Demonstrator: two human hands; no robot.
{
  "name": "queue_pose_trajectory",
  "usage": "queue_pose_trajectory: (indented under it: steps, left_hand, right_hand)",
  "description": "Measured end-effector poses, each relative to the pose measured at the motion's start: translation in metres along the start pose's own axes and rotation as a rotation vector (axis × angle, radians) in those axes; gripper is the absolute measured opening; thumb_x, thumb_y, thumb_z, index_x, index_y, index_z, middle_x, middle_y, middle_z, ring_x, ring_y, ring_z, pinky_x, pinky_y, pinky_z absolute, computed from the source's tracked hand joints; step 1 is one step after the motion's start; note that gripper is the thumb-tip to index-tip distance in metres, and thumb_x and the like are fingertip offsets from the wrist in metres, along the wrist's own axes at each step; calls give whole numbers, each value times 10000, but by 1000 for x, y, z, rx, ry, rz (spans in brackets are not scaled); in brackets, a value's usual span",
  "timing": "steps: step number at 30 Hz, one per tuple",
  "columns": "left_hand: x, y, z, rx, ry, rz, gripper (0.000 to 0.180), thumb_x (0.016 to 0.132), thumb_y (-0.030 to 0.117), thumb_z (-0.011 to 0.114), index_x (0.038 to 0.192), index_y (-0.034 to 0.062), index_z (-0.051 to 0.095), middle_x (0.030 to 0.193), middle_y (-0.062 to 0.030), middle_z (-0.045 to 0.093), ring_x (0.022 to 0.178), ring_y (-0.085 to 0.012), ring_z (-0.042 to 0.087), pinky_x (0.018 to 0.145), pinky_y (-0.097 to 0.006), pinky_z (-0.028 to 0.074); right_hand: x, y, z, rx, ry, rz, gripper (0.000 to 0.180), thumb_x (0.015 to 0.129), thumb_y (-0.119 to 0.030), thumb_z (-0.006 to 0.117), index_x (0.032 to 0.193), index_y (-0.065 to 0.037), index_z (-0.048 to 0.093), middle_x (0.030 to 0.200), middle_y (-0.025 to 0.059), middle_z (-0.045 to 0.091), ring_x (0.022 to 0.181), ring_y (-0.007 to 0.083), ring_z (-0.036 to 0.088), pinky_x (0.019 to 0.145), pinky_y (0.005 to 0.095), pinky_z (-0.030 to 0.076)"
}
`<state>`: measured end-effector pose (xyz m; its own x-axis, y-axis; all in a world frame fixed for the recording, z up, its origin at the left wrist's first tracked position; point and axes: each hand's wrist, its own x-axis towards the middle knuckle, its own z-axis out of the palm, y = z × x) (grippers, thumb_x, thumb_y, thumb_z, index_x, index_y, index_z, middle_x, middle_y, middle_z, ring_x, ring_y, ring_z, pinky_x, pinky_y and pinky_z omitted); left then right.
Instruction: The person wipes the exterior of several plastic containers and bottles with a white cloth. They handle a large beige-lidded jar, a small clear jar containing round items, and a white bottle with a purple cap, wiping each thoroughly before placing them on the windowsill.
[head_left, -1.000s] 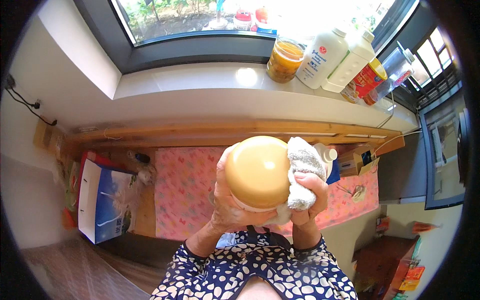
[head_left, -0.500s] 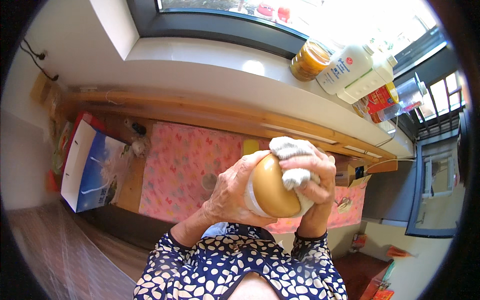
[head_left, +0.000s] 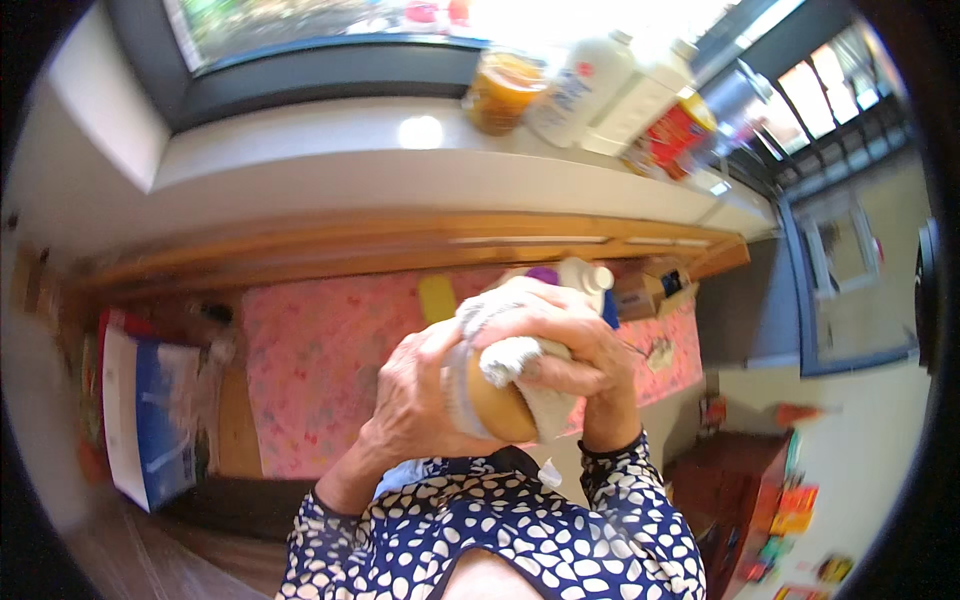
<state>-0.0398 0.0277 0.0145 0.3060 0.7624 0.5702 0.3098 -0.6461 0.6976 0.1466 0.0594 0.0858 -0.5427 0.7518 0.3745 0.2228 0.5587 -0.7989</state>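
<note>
In front of my chest I hold a rounded container (head_left: 494, 408) with a smooth tan end and a pale translucent band round it. My left hand (head_left: 408, 398) is wrapped round its left side. A bunched white-grey cloth (head_left: 512, 362) lies against the tan end, gripped by my right hand (head_left: 582, 350), whose fingers curl over it. Cloth and fingers cover much of the container's upper and right side. Behind my hands, on a pink patterned table cover (head_left: 310, 385), are a yellow object (head_left: 437, 299) and a partly hidden white bottle (head_left: 583, 284).
On the windowsill stand an amber jar (head_left: 499, 98), two white bottles (head_left: 582, 92) and a red-and-yellow container (head_left: 672, 136). A blue-and-white paper bag (head_left: 163, 420) is at the left end. An open cardboard box (head_left: 642, 296) sits at the table's right, before a dark-framed cabinet (head_left: 805, 290).
The cloth and my right hand have moved over the tan end, covering more of it. The whole view has shifted, and the white bottle behind my hands now shows.
</note>
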Motion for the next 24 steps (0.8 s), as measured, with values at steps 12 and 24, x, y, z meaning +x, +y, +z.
queue_pose_trajectory:
  steps: [12, 24]
  left_hand:
    - [38, 27, 64, -806, -293, -48, 1091, 460, 344, 927, 1304, 39, 307, 1197, -190, 534, 1062, -287, 592, 924, -399, 479]
    - [40, 68, 126, -1018, -433, -209, 1156, 459, 171, 930, 1341, 78, 189, 1295, -158, 450, 1197, -271, 490, 1004, -412, 424]
  right_hand:
    - [-115, 13, -4, 668, 1038, 287, 493, 901, -413, 500, 1102, 36, 533, 1075, 171, 598, 1022, 266, 585, 908, 390, 472]
    - [-192, -19, 9, -461, 1299, 169, 603, 867, -507, 521, 1108, 45, 534, 1064, 169, 584, 1002, 296, 562, 911, 433, 408]
